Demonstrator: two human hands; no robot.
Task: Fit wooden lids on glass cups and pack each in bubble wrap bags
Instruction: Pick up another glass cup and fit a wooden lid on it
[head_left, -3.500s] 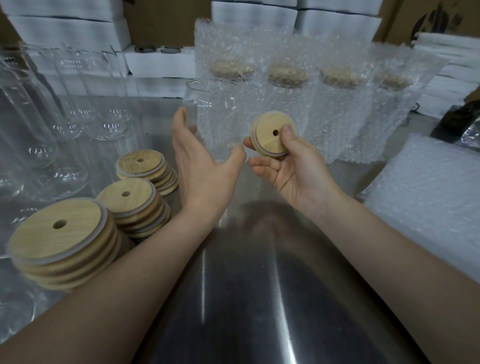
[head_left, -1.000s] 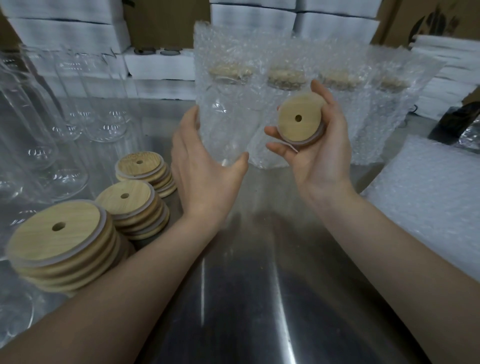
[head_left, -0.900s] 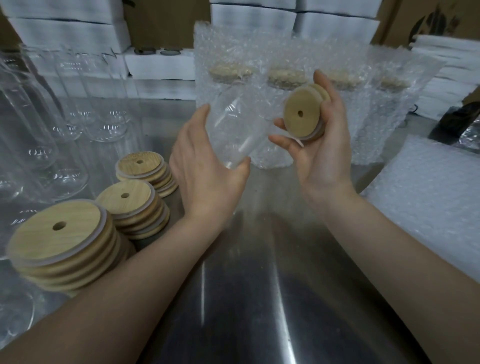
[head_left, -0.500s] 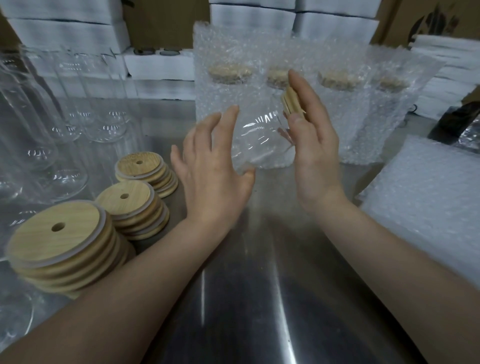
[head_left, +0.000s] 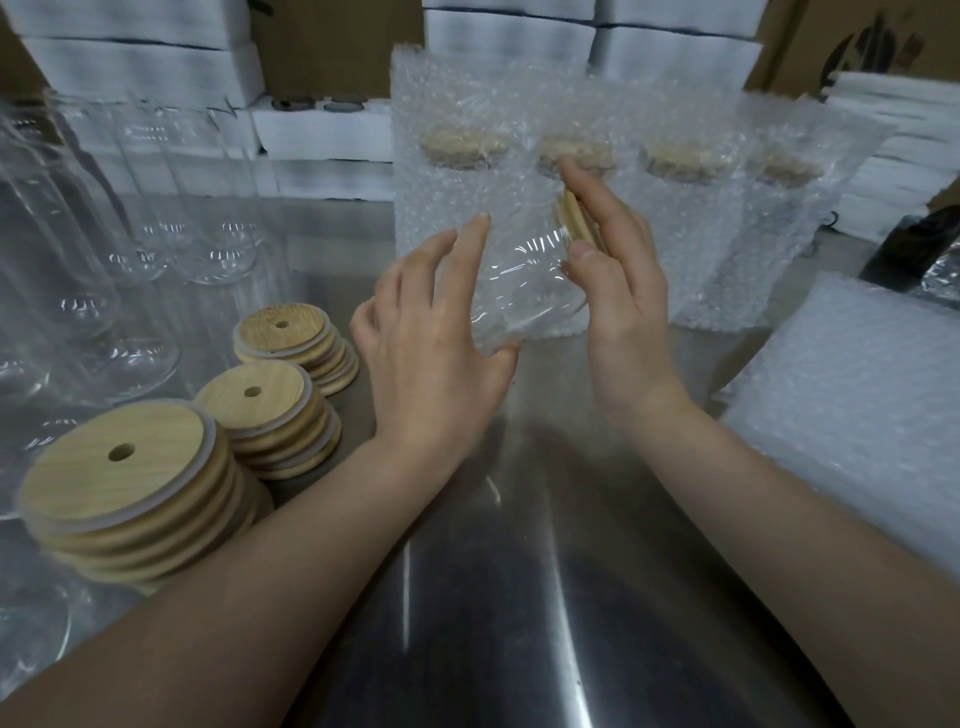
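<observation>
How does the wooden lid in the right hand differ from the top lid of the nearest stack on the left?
The held lid stands on edge, kept by the right hand at the mouth of the glass cup; the stack's top lid lies flat, untouched. The top lid shows its face and hole; the held lid shows only its rim. Both are round, light wood.
</observation>
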